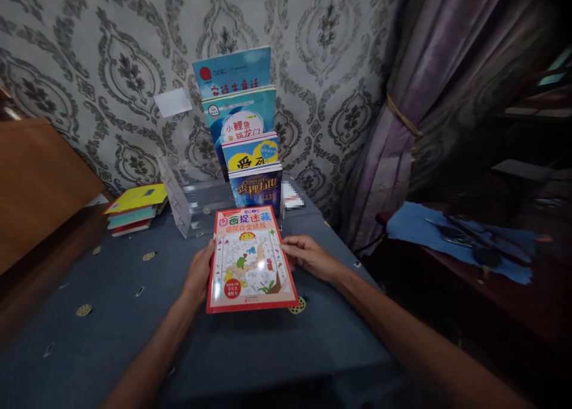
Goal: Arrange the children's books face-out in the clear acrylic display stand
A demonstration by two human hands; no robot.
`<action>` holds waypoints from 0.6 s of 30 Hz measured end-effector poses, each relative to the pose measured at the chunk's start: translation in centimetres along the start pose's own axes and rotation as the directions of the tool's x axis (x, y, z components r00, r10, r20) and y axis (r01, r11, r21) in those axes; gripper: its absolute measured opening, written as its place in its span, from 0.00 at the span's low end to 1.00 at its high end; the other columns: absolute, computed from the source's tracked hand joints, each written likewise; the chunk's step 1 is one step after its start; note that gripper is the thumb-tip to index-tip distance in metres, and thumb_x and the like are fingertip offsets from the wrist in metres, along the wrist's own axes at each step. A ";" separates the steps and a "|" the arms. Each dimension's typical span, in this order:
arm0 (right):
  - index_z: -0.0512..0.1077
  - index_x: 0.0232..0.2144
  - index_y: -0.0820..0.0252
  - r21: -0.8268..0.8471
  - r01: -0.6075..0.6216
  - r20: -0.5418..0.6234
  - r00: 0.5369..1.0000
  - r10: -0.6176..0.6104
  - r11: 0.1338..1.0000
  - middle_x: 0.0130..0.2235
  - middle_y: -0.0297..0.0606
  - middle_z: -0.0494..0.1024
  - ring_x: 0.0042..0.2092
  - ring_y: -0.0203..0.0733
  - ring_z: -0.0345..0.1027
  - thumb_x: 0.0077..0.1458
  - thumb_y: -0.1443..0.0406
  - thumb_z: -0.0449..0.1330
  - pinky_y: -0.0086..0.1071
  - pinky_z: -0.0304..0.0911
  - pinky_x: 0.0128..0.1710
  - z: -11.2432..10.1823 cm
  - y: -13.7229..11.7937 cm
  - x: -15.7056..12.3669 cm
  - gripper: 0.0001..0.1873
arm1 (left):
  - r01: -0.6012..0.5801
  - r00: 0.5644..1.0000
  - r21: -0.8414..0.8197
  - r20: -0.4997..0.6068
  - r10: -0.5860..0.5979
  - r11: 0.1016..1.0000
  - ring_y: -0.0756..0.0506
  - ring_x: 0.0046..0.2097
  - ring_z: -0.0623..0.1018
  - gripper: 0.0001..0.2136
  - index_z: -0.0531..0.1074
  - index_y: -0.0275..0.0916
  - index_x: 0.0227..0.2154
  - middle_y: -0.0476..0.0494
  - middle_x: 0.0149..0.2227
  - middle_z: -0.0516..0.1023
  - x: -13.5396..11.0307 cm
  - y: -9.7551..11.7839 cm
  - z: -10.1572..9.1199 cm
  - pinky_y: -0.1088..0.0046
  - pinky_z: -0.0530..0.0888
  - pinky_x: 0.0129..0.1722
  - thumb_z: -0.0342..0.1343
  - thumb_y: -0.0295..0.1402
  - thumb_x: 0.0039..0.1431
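Observation:
A red-bordered children's picture book (250, 260) with a white, cartoon-covered front is held up by its two side edges, cover facing me. My left hand (199, 276) grips its left edge, the fingers partly hidden behind it. My right hand (310, 257) pinches the right edge, thumb on the front. Just beyond the book stands a stepped row of upright books: a dark blue book (257, 188) in front, a yellow and blue book (250, 152) behind it, then a teal book (239, 114), and a tall blue book (232, 69) at the back.
Left of the row is a clear plastic rack (172, 194). A small stack of books (136, 206) lies on the dark cloth-covered table (120, 331). A wooden panel (44, 188) stands at far left. To the right hang a tied purple curtain (393, 117) and a blue cloth (460, 242) with dark tools.

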State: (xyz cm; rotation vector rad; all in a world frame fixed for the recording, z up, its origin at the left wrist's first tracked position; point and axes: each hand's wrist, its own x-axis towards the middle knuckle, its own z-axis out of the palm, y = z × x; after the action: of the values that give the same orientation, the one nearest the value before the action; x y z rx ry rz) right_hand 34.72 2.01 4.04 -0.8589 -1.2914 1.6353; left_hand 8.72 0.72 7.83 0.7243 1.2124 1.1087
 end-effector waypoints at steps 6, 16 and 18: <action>0.72 0.27 0.61 -0.102 -0.168 -0.038 0.986 0.165 0.981 0.18 0.27 0.72 0.17 0.28 0.61 0.43 0.47 0.70 0.23 0.55 0.16 -0.8 0.0 0.2 0.24 | 0.066 0.980 0.353 0.154 -0.128 0.933 0.47 0.22 0.78 0.20 0.72 0.35 0.33 0.45 0.23 0.79 1.9 -1.6 -3.2 0.75 0.73 0.20 0.64 0.50 0.53; 0.70 0.23 0.59 -0.319 -0.243 -0.068 0.970 0.234 0.916 0.16 0.27 0.71 0.17 0.31 0.64 0.45 0.47 0.67 0.24 0.59 0.16 -0.7 0.0 0.0 0.22 | -0.401 0.872 0.915 0.371 0.318 0.033 0.44 0.32 0.79 0.14 0.73 0.39 0.30 0.43 0.30 0.80 2.1 0.2 -3.5 0.71 0.70 0.33 0.47 0.38 0.67; 0.68 0.22 0.58 -0.392 -0.243 -0.106 0.970 0.219 0.887 0.16 0.29 0.71 0.16 0.31 0.64 0.48 0.48 0.66 0.24 0.57 0.15 -1.0 0.1 0.0 0.21 | -0.401 0.825 0.911 0.405 0.394 -0.096 0.40 0.43 0.79 0.12 0.75 0.39 0.39 0.38 0.41 0.81 2.3 0.0 -2.8 0.67 0.72 0.41 0.46 0.35 0.68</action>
State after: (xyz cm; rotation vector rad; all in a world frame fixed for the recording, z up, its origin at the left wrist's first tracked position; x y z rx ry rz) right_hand 35.60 2.38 3.70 -1.3472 -1.5614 1.5279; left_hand 5.96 2.55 6.37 2.3940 1.7752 0.4514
